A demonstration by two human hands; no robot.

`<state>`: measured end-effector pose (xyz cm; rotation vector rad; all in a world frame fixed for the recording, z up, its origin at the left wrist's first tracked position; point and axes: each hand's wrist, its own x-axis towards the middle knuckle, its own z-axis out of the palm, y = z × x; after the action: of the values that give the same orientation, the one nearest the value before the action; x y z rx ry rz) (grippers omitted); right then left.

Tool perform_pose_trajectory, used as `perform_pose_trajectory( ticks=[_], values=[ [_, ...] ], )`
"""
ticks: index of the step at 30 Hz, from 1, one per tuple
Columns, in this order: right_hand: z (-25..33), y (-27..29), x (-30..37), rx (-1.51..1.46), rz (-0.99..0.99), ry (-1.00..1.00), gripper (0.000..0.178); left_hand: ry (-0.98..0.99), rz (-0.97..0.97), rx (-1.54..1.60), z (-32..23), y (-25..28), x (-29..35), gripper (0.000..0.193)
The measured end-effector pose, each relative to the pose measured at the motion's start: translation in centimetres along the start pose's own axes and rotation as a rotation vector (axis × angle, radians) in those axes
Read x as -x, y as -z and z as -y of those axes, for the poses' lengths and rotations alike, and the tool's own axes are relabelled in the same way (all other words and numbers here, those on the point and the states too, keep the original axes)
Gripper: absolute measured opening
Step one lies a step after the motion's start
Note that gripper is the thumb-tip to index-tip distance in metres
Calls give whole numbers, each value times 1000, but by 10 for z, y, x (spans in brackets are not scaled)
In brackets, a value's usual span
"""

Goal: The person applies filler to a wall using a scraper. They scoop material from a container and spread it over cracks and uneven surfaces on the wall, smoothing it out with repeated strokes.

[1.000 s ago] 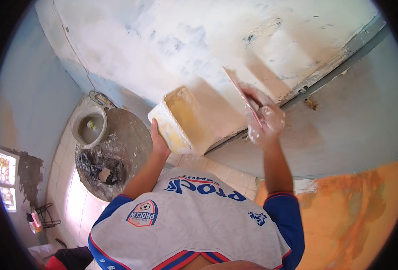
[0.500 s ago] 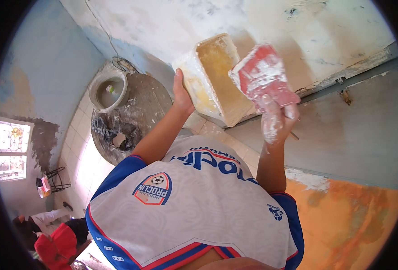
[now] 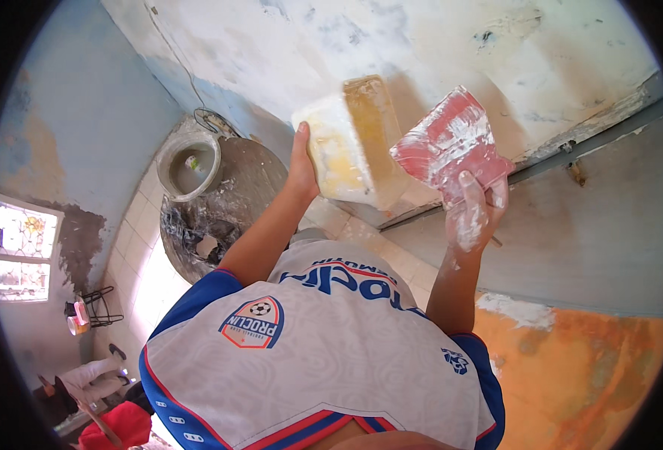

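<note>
My left hand point(image 3: 303, 161) is closed round the side of a rectangular plastic tub point(image 3: 339, 150), whitish and yellow-stained, tilted with its mouth toward the right. Pale smears coat the tub's walls; its bottom is partly hidden. In my right hand point(image 3: 475, 210) is a wide red putty spreader point(image 3: 455, 139), its blade pointing up and streaked with white paste. White paste also covers my right thumb and wrist. A thin stick-like end shows below that hand. Spreader and tub are apart, a short gap between them.
The patchy white wall point(image 3: 436, 45) rises ahead, with a ledge point(image 3: 564, 142) along its lower right. At left a round, stained table point(image 3: 252, 180) carries a bucket point(image 3: 168, 176) and crumpled black plastic point(image 3: 185, 232). A person in a red garment point(image 3: 118, 427) is at lower left.
The tub has tipped and turned, showing more of its outer side. My right hand and the spreader have shifted slightly right and turned. The view has shifted a little.
</note>
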<state>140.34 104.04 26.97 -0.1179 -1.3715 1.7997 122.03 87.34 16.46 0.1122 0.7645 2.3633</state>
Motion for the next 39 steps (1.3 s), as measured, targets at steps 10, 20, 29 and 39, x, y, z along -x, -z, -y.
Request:
perform_pose_trajectory(
  ticks=[10, 20, 29, 39],
  values=[
    [-18, -6, -3, 314, -95, -123, 7, 68, 139, -42, 1, 6, 11, 77],
    [28, 13, 2, 390, -279, 81, 8, 87, 118, 7, 16, 24, 24, 77],
    [59, 16, -42, 836, -214, 768, 22, 111, -12, -19, 30, 44, 41, 75],
    [20, -12, -123, 1464, 69, 1299, 22, 151, -34, 9, 27, 54, 39, 74]
  ],
)
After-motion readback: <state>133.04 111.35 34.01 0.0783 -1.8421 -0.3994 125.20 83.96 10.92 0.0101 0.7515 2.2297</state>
